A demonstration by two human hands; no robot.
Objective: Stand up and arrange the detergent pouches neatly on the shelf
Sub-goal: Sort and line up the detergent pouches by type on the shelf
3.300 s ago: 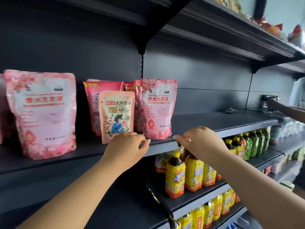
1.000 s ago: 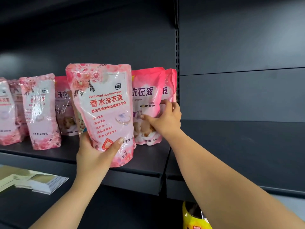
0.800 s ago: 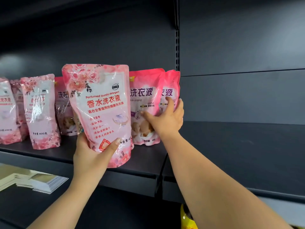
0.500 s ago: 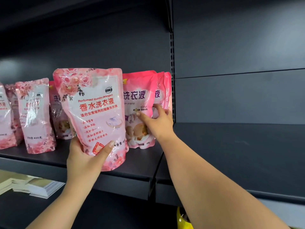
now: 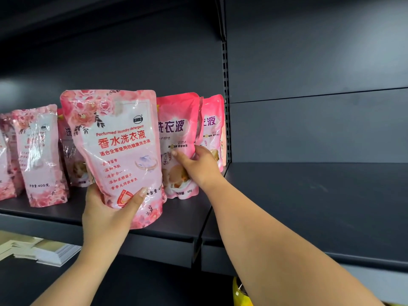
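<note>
Floral pouch (image 5: 119,146): upright, label forward, gripped at its lower part by the left hand (image 5: 108,214); thumb across the front near the bottom right, fingers wrapped behind. Lower edge level with the front lip of the shelf (image 5: 176,226); contact with the shelf board not determinable.

Deep-pink pouch (image 5: 178,138): standing on the shelf directly beyond and right of the left hand, partly covered by the floral pouch. Held at mid-height by the right hand (image 5: 198,166), thumb on the front face, fingers curled round the right edge.

Second deep-pink pouch (image 5: 213,129): upright just behind the right hand's fingers, touching the first, beside the slotted upright (image 5: 225,89) at the bay's end.

Left of the left hand: another pouch (image 5: 70,160) mostly hidden behind the floral one, then a pale floral pouch (image 5: 38,155) standing turned slightly sideways, then further pink pouches (image 5: 6,160) cut by the frame edge.

Right of the right hand: adjoining dark shelf bay (image 5: 309,206), back panel (image 5: 309,62) above it.

Below the left forearm: stack of pale flat cards (image 5: 44,252) on a lower level. Below the right forearm: part of a yellow item (image 5: 239,294), identity unclear.
</note>
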